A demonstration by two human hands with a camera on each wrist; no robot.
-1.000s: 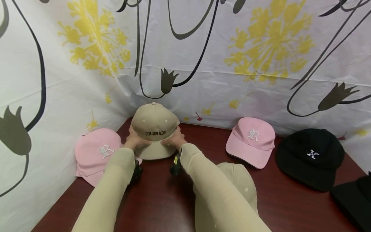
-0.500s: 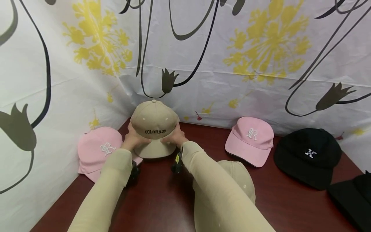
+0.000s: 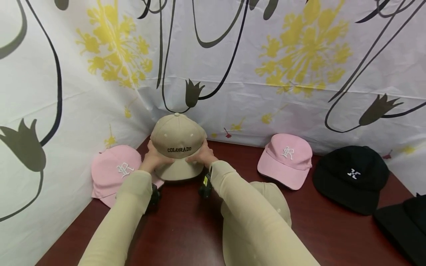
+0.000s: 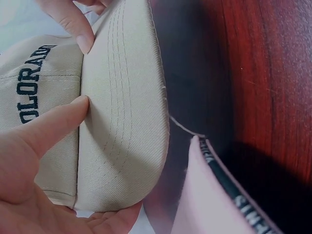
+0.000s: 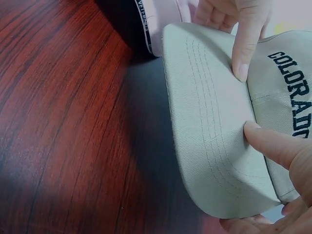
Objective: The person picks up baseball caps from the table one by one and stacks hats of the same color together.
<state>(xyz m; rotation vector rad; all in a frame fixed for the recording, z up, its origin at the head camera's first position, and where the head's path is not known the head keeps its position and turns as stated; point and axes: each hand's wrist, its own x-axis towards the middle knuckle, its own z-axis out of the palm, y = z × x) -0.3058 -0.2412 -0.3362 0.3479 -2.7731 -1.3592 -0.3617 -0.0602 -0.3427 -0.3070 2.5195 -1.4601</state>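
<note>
A beige baseball cap [image 3: 178,133] with COLORADO across its front is at the back left of the table, brim facing me. My left hand [image 3: 154,158] grips its left side and my right hand [image 3: 202,154] grips its right side. In the left wrist view, the left thumb [image 4: 58,122] lies on top where the brim [image 4: 122,112] meets the crown, with fingers curled underneath. The right wrist view shows the right thumb [image 5: 273,144] pressing the same seam from the other side, fingers also below the brim. The cap's back is hidden.
A pink cap [image 3: 111,168] lies close at the left, partly behind my left sleeve. Under my right forearm is another beige cap [image 3: 269,199]. Farther right are a pink cap [image 3: 286,157], a black cap [image 3: 352,177] and a second black cap [image 3: 406,225]. Patterned cloth [image 3: 233,74] hangs behind.
The head view has shifted slightly, so the caps on the right appear a little farther left. Both hands keep their hold on the beige cap, which stays in nearly the same place.
</note>
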